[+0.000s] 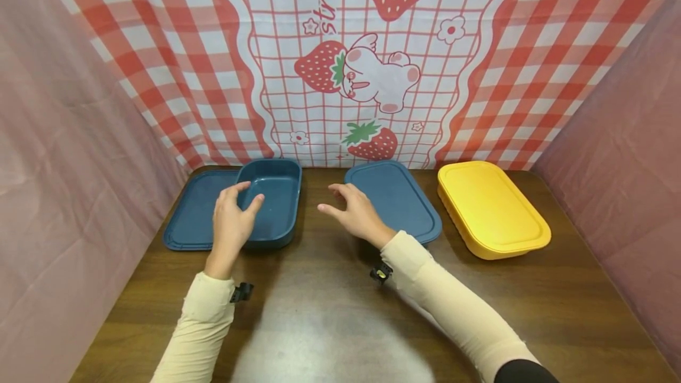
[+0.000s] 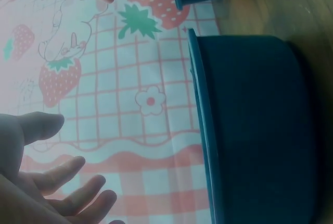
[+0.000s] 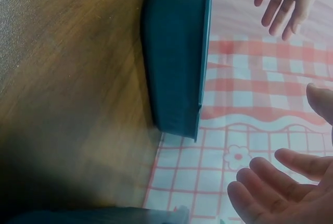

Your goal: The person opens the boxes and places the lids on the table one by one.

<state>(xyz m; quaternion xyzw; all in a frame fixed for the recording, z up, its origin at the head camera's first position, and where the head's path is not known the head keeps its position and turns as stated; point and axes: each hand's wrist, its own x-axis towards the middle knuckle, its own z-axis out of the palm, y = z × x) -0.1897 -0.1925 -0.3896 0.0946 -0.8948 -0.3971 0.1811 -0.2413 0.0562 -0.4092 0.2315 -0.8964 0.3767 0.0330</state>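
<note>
An open dark blue container (image 1: pixel 273 205) stands on the wooden table (image 1: pixel 319 312), partly on top of a flat blue lid (image 1: pixel 191 211) to its left. My left hand (image 1: pixel 234 217) hovers at the container's near left corner with fingers spread and holding nothing. The left wrist view shows those fingers (image 2: pixel 62 182) apart from the container wall (image 2: pixel 255 130). My right hand (image 1: pixel 353 211) is open in the air between the container and a second blue lidded piece (image 1: pixel 396 197). Its fingers (image 3: pixel 276 179) are spread in the right wrist view, away from the container (image 3: pixel 177 52).
A yellow lidded container (image 1: pixel 492 208) sits at the right rear of the table. A strawberry-print checked cloth (image 1: pixel 372 64) hangs behind, and pink cloth walls (image 1: pixel 64 164) close in both sides. The near half of the table is bare wood.
</note>
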